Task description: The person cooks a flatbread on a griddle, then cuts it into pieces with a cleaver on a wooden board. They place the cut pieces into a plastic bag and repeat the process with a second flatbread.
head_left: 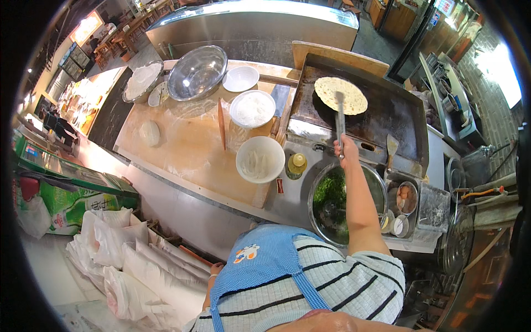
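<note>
My right hand (348, 150) grips the handle of metal tongs (340, 120), reaching out over a dark flat griddle (390, 116). The far end of the tongs lies over a round, browned-spotted flatbread (327, 89). A dark shadow shows along the bread's near left edge; whether it is fully lifted off the griddle is hard to tell. My left hand (216, 269) hangs low at my side by the blue apron (265, 240), partly hidden; its fingers are not clear. Below my right forearm stands a large steel bowl (317, 232) of chopped greens (327, 193).
On the floured board (186, 166) are a dough lump (149, 133), a rolling pin (221, 124), a flour bowl (252, 108) and a white bowl (260, 159). An oil bottle (297, 165), a scraper (391, 149) and eggs (404, 195) sit nearer. White sacks (120, 249) stand lower left.
</note>
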